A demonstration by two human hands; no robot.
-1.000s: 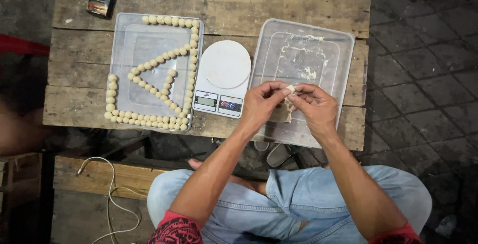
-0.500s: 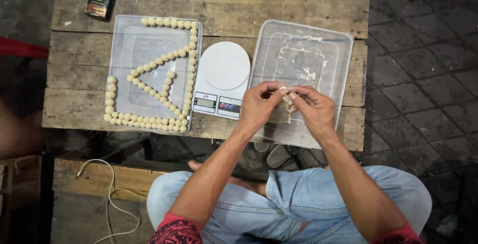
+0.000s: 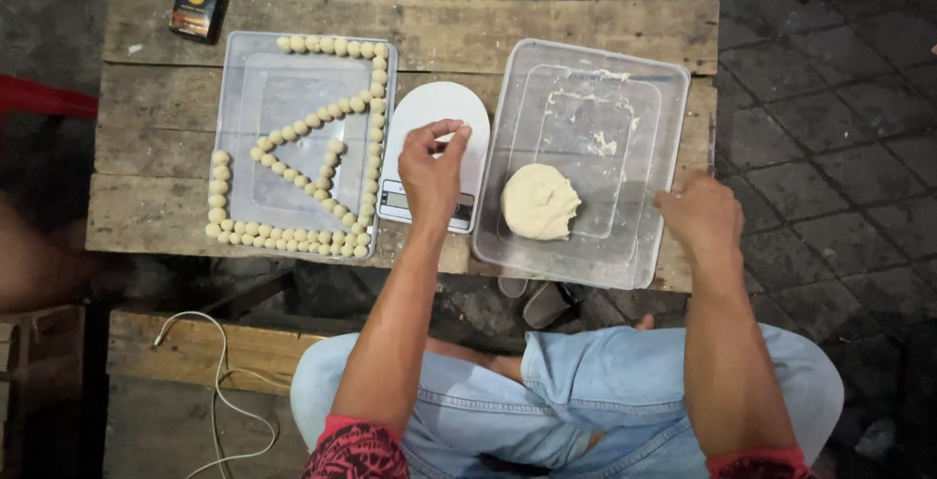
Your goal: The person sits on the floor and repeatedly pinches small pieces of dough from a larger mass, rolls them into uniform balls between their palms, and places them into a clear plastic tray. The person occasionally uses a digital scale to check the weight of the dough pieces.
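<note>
My left hand (image 3: pixel 434 171) hovers over the white plate of a small kitchen scale (image 3: pixel 422 116), thumb and fingers pinched together on what looks like a small bit of dough. My right hand (image 3: pixel 699 220) sits at the right rim of a clear plastic tray (image 3: pixel 586 61), fingers curled over its edge. A round lump of pale dough (image 3: pixel 540 202) lies in that tray near its front left. Left of the scale, another clear tray (image 3: pixel 283 88) holds several small dough balls (image 3: pixel 293 240) lined along its edges and in a triangle.
Everything stands on a rough wooden plank table (image 3: pixel 547 20) over stone paving. A small dark box (image 3: pixel 198 10) lies at the table's back left corner. A white cable (image 3: pixel 220 381) trails over a lower plank. My knees in jeans (image 3: pixel 625 381) are below the table's front edge.
Both hands were together over the dough at the right tray's front. Now they have parted: the left went to the scale, the right to the tray's right rim, uncovering the lump.
</note>
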